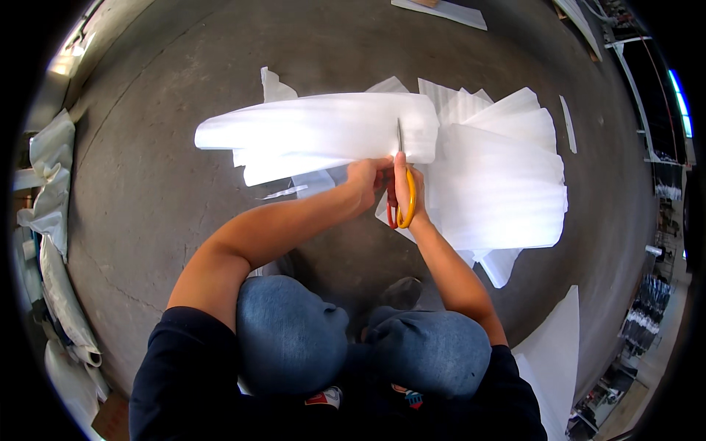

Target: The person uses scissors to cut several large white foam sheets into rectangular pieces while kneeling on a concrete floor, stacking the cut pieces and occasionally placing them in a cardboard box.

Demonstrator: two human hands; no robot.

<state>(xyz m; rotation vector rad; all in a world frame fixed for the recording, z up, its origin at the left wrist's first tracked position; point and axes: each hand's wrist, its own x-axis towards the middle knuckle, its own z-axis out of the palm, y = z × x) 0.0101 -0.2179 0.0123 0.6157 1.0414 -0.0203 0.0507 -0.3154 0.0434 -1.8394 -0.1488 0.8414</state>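
Note:
A folded white foam sheet (316, 121) stretches across in front of my knees. My left hand (365, 180) pinches its near edge, with the fingers partly hidden. Just to the right, my right hand (408, 187) is closed on scissors (411, 198) with one yellow and one red handle loop. The blades point away from me over the sheet, near its right end, and look almost together. Right of my hands lies a spread pile of white foam sheets (500, 187), overlapping in a fan.
The grey concrete floor (162, 132) surrounds the sheets. Plastic-wrapped rolls (62, 287) line the left side. A white sheet (555, 353) lies at the lower right, a narrow strip (568, 125) beyond the pile. Shelving with dark goods (647, 316) stands at far right.

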